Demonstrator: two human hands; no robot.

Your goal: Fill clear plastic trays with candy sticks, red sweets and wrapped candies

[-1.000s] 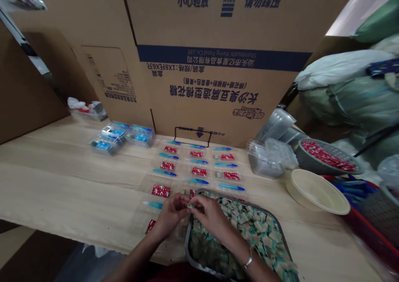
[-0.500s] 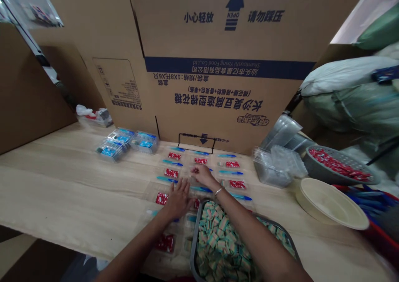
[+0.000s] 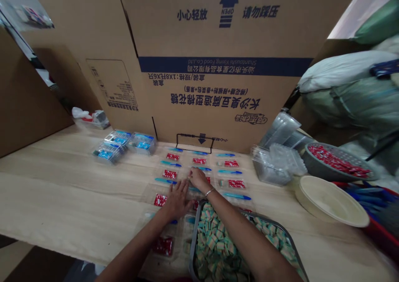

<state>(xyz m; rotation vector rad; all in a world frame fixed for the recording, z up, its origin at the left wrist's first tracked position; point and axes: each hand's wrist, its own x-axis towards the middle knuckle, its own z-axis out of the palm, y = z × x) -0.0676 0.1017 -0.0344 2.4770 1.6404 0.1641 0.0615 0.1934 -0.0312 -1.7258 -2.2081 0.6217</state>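
Note:
My left hand (image 3: 178, 199) lies with its fingers spread over the clear plastic trays laid in rows on the table. Close beyond its fingertips, my right hand (image 3: 198, 180) is pinched over a middle tray; whatever sits between the fingertips is too small to make out. The trays hold red packets with white marks (image 3: 170, 174) and blue pointed sticks (image 3: 171, 163). Some also carry a small pale piece beside the packet. Under my right forearm stands a grey metal tray (image 3: 192, 248) heaped with small green-and-tan wrapped pieces (image 3: 215, 232).
A large cardboard box (image 3: 199, 37) stands behind the rows. Closed clear boxes with blue packets (image 3: 143, 143) sit at left. At right are stacked clear containers (image 3: 271, 165), a grey colander (image 3: 314, 159) of red packets, a cream basin (image 3: 330, 203) and a red bin with blue sticks (image 3: 370, 199).
My right hand has moved a little left, closer to my left fingertips, uncovering more of a blue stick and red packet. My left hand stays about where it was. The view has shifted slightly.

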